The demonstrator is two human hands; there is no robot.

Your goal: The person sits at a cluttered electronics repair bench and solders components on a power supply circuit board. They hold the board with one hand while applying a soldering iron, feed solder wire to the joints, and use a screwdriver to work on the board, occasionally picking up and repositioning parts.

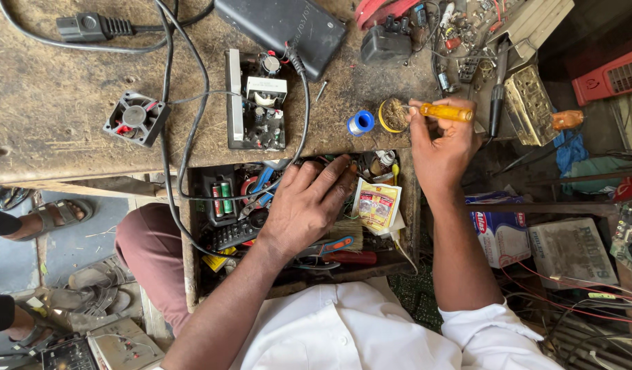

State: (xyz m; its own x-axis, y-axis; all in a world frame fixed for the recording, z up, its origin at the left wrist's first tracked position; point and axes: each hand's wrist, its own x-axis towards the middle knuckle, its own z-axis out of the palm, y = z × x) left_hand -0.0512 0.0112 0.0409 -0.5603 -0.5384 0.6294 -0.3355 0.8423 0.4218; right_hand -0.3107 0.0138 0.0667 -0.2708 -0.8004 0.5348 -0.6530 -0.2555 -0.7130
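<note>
While the right hand (444, 147) pinches a yellow-handled screwdriver (447, 112) between thumb and fingers, the tool lies nearly level over the bench edge, its thin tip pointing toward a small round tin (394, 114) stuffed with brownish wire wool, just beside the fingertips. Past the tin on the side away from the palm sits a blue and white roll of tape (361, 123), close to it but not touching. Beyond the butt end of the handle, a black-handled tool (497, 99) stands propped against a brass-coloured switch plate (529, 106).

Below that grip, across the open drawer (190, 240), the left hand (309, 202) lies palm down with fingers spread loosely, resting on the clutter inside; whether it grips anything under the palm cannot be told. Just beside its fingertips is a small printed sachet (377, 204), and under the wrist lie red and orange-handled tools (349, 256). On the thumb side of this hand are green batteries (222, 197) in a black holder and a dark remote control (233, 235).

Farther out on the worn wooden bench (48, 116), above the left hand, sits an open circuit board (256, 101) with a black cable looping round it, then a small black fan (135, 118) well off to the side. A sandalled foot (52, 217) of another person shows on the floor at the far edge.
</note>
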